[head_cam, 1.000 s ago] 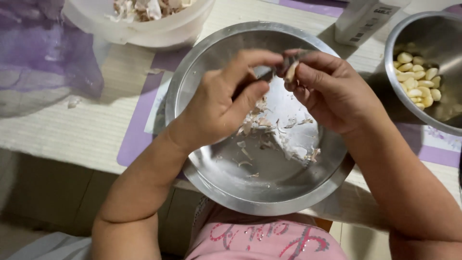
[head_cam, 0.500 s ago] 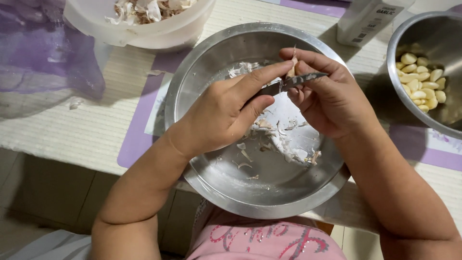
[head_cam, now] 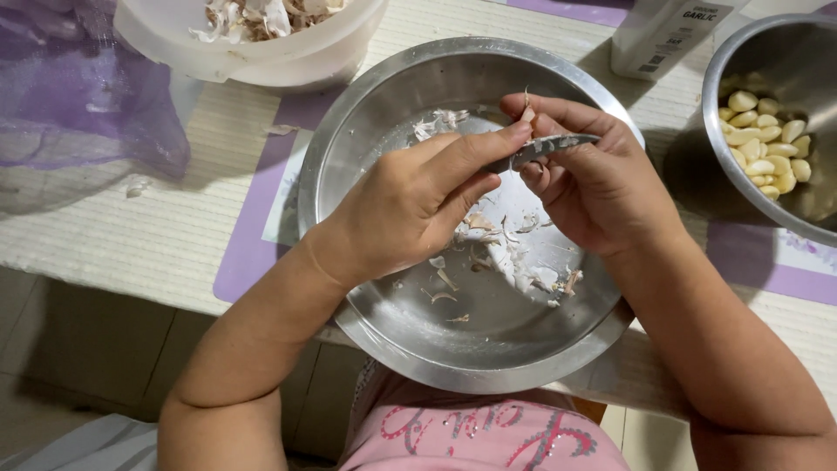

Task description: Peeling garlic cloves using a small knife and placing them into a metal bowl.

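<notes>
**Garlic peeled over steel bowl**

A garlic clove [head_cam: 527, 113] is pinched in the right hand [head_cam: 602, 187] while a small knife [head_cam: 540, 150] is gripped by the left hand [head_cam: 410, 205]. Skins [head_cam: 514, 262] are scattered in the bowl [head_cam: 349, 139]; peeled cloves [head_cam: 767, 144] are piled nearby, and unpeeled garlic [head_cam: 261, 17] is left in the tub [head_cam: 253, 61].

Lighting and picture quality: even indoor light, sharp focus.
Soft, warm overhead light; steel bowl [head_cam: 392, 349] shows broad dull sheen, no hard glare. Second bowl [head_cam: 724, 78] casts a dark shadow leftward on the table [head_cam: 157, 235]; forearms shade the table edge. Floor at lower left dim. Slight softness at corners; no motion blur.
</notes>
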